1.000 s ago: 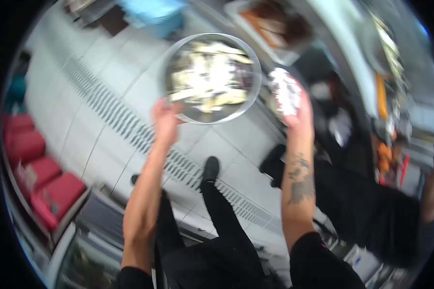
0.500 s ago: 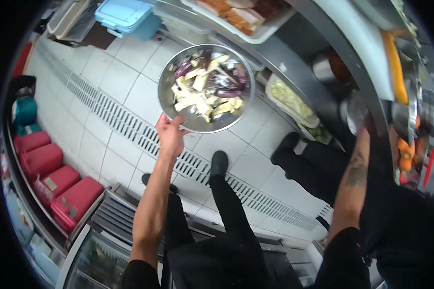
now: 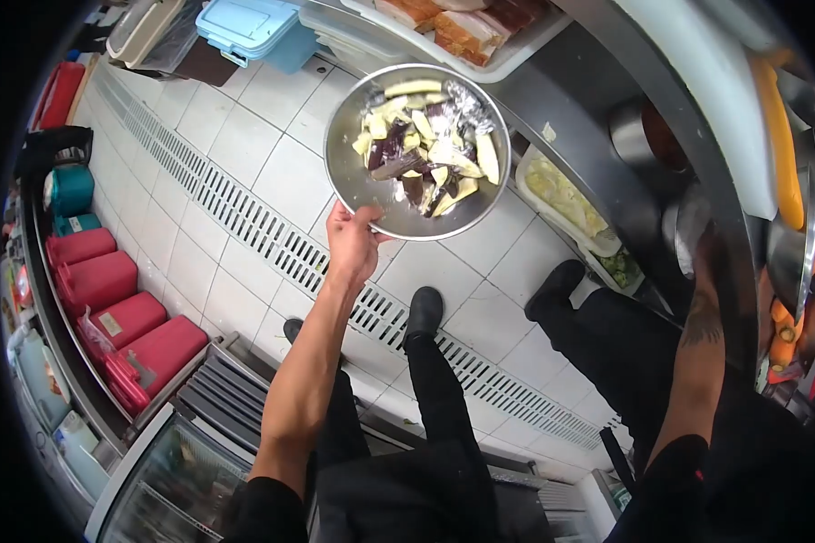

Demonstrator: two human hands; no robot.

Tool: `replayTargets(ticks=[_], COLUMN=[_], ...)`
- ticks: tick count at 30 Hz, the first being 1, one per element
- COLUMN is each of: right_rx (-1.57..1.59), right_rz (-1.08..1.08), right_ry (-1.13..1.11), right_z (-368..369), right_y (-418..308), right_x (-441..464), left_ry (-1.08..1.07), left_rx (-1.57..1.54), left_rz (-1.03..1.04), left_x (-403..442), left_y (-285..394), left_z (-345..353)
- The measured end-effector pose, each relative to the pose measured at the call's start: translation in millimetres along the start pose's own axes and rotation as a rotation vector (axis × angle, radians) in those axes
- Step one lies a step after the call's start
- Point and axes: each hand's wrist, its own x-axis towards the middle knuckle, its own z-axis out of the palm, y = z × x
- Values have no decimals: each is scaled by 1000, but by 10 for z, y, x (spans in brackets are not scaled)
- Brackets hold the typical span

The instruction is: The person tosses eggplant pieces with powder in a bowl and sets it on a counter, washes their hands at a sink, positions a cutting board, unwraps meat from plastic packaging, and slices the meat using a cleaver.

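Observation:
My left hand (image 3: pixel 354 237) is closed on the near rim of a round metal bowl (image 3: pixel 349 172), holding it above the tiled floor. Cut eggplant (image 3: pixel 417 149) fills the bowl, pale flesh and dark purple skin showing, with bright glare at its far right. Over at the right, my right hand (image 3: pixel 704 267) is beside a small metal container (image 3: pixel 684 231) under the counter edge, apparently gripping its rim. Shadow hides most of those fingers. What the container holds is unclear.
A co-worker's black-trousered leg (image 3: pixel 611 330) is close on my right. Counter-side, there are a tray of meat (image 3: pixel 475 68), a container of pale chopped vegetables (image 3: pixel 561 195) and a metal pot (image 3: pixel 629 136). Red bins (image 3: pixel 158 357) line the left; a floor drain (image 3: pixel 244 208) crosses the tiles.
The eggplant pieces have shifted and turned over in the bowl, with more purple skin showing. The bowl and left hand sit slightly higher and further right; the whole view has also shifted.

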Motion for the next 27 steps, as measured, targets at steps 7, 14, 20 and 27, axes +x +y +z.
replayTargets(ticks=[7,14,20,27], right_rx=[416,2242,1413,621], right_rz=[199,-101,-143,-883], right_ry=[90,-699,-852,-443], right_z=[-249,-454,-1402,-1590], right_y=[153,-1360,-4555,-5942], right_x=[-220,-1080,-2727,-3200], left_ry=[108,144,100,137], left_rx=[196,194,274,299], left_rz=[-67,-125,-108,-160], left_x=[-135,-217,-221,-250], left_y=[30,99,261,597], left_z=[25,-66,-326,-838])
